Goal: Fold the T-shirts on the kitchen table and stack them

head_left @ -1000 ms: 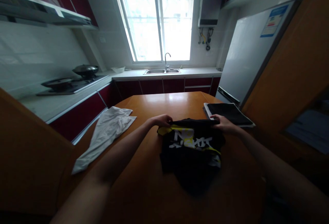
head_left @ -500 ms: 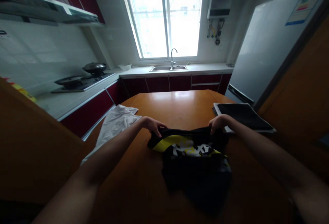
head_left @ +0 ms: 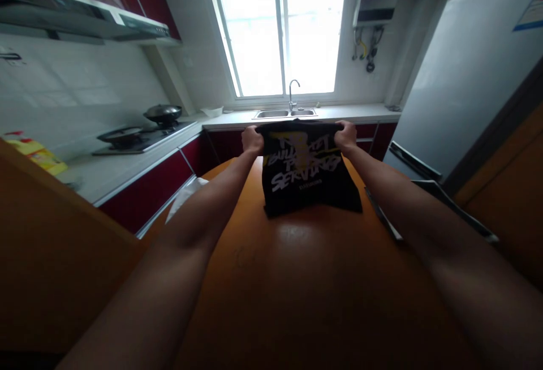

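Observation:
A black T-shirt [head_left: 311,189] with white lettering and yellow patches hangs spread out above the wooden table [head_left: 305,285]. My left hand [head_left: 253,140] is closed on its upper left corner. At the upper right corner, my right hand [head_left: 347,134] grips the cloth, arm stretched forward. The lower edge of the shirt hangs at or just above the tabletop; whether it touches, I cannot tell. Both hands are raised well away from me, near the far side of the table.
White cloth [head_left: 186,194] lies at the table's left, partly behind my left arm. A dark folded stack with white edges [head_left: 428,189] is at the right, partly under my right arm. Beyond are a sink [head_left: 271,113], a stove [head_left: 148,138] with pans and a fridge [head_left: 466,70].
Both hands have risen and moved forward with the shirt. It was bunched on the table and now hangs open with its lettering showing. The view has shifted slightly.

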Demonstrator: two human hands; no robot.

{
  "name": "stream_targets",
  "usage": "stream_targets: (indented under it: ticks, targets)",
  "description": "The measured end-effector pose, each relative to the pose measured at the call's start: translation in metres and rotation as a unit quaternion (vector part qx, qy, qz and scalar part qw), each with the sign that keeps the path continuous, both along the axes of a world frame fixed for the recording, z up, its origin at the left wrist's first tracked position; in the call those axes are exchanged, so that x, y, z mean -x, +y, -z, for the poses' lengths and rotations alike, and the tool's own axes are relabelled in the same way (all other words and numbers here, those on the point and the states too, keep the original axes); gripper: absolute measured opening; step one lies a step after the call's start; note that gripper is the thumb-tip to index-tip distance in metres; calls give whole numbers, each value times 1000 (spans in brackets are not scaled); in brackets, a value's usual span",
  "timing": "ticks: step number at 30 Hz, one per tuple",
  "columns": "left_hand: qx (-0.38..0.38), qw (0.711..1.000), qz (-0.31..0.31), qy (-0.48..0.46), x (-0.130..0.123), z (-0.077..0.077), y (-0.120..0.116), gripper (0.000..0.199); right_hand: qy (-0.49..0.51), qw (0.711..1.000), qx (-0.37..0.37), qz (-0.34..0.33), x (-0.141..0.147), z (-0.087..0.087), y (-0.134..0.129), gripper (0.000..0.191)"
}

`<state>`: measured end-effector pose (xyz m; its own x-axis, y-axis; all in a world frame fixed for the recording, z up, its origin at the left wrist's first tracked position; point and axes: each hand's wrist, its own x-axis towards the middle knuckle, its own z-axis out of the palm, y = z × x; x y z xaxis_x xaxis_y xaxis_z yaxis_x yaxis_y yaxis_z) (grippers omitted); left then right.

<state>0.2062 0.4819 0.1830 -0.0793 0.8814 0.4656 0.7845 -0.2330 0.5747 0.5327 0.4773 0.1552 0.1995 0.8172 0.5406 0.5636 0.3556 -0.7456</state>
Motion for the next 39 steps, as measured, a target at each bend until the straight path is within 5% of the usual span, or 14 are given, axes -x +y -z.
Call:
stream_targets:
  ticks: [4,7,10,16,20,31,35,39]
  targets:
    - [-133,990,-44,16,2,-38,-9,31,-28,995,-91,30,-4,-33,-10,36]
    - [-164,985,-12,47,8,-30,-35,29,-75,993,-82,27,-11,-23,-36,33]
    - [-160,983,44,83,16,11,-74,30,-151,988,-24,33,-17,16,-71,30]
    - [-32,959,143,242,34,132,-173,26,-264,960,85,-35,-31,126,-158,32]
    - [1,932,148,332,47,174,-222,30,-296,946,114,-70,-40,167,-206,43]
    - [-8,923,147,357,70,188,-288,26,-383,911,121,-93,-29,171,-267,54]
    - [-2,922,215,323,74,190,-319,28,-411,898,139,-78,-37,174,-285,37]
    - [86,912,345,202,90,182,-338,23,-436,886,142,-72,-59,173,-307,49]
